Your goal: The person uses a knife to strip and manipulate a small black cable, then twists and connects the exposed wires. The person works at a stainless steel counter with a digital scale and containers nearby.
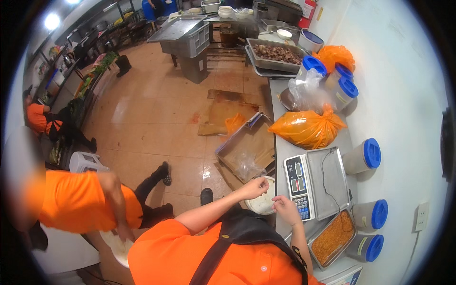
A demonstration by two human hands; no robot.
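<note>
Above a round white tub [260, 205] I hold both hands close together but apart. My left hand [255, 188] is over the tub's far side, its fingers curled into a pinch. At the tub's right edge, my right hand [285, 209] has thumb and fingers drawn together. Whatever either pinch holds is too small to make out. Pale contents show inside the tub. Just right of my right hand, a digital scale [298, 186] with a metal tray platform [327, 173] rests on the steel table.
A tray of orange-brown crumbly food [333, 238] lies beside the scale. Blue-lidded containers [365, 156] line the wall near an orange bag [311, 129]. An open cardboard box [249, 147] stands left of the table. A co-worker in orange [85, 199] reaches into a white basin [116, 247] at left.
</note>
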